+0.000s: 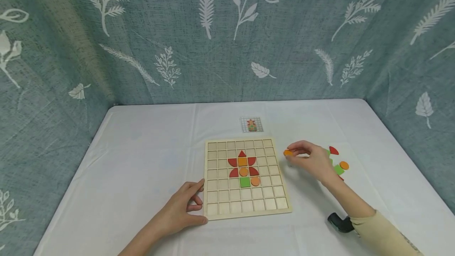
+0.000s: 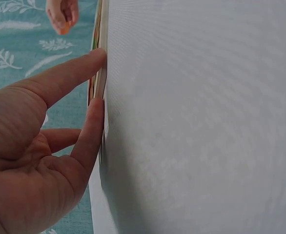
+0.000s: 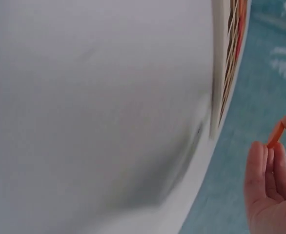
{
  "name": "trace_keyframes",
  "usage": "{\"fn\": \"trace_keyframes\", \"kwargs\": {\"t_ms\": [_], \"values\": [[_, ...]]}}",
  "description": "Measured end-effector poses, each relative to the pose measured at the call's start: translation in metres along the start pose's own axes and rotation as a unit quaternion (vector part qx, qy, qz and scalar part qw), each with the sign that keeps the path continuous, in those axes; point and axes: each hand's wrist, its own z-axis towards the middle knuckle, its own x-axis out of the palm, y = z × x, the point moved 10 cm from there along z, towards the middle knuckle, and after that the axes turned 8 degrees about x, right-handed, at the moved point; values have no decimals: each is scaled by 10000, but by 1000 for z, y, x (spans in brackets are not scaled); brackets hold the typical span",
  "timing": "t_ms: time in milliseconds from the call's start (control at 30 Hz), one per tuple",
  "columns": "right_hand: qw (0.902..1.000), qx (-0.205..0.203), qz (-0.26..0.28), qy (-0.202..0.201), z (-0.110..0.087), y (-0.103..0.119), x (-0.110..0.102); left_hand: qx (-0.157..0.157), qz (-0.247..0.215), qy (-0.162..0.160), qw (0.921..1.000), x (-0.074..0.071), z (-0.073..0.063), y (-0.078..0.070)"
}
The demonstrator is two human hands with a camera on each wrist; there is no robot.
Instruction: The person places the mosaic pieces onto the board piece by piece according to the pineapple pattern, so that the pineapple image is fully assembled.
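Observation:
A wooden grid board (image 1: 224, 197) lies on the table. On it are a red triangle (image 1: 242, 153), an orange square (image 1: 242, 162), several red rounded pieces (image 1: 251, 161), a green square (image 1: 245, 182) and two orange discs (image 1: 255, 181). My left hand (image 1: 179, 210) touches the board's left edge, thumb near the front corner and fingers fairly straight; the left wrist view shows fingertips (image 2: 98, 57) against the rim. Between thumb and fingers, my right hand (image 1: 314, 161) pinches an orange disc (image 1: 288, 153) above the table, just right of the board. The right wrist view shows that disc edge-on.
Behind the board lies a small pattern card (image 1: 251, 125) with a coloured figure on a grid. Loose red, green and orange pieces (image 1: 343, 165) lie to the right, partly hidden by the right hand. A black object (image 1: 340, 223) sits by the right sleeve. Patterned curtain (image 1: 220, 62) surrounds the table.

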Motion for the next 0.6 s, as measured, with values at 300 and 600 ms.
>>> {"fn": "trace_keyframes", "kwargs": {"t_ms": [300,600], "values": [[9943,-466,404,872,-8,34,66,12,79,-16,10000,0,0,-1],[9715,-1632,-327,1686,-25,72,124,-16,62,-20,10000,0,1,-1]]}}
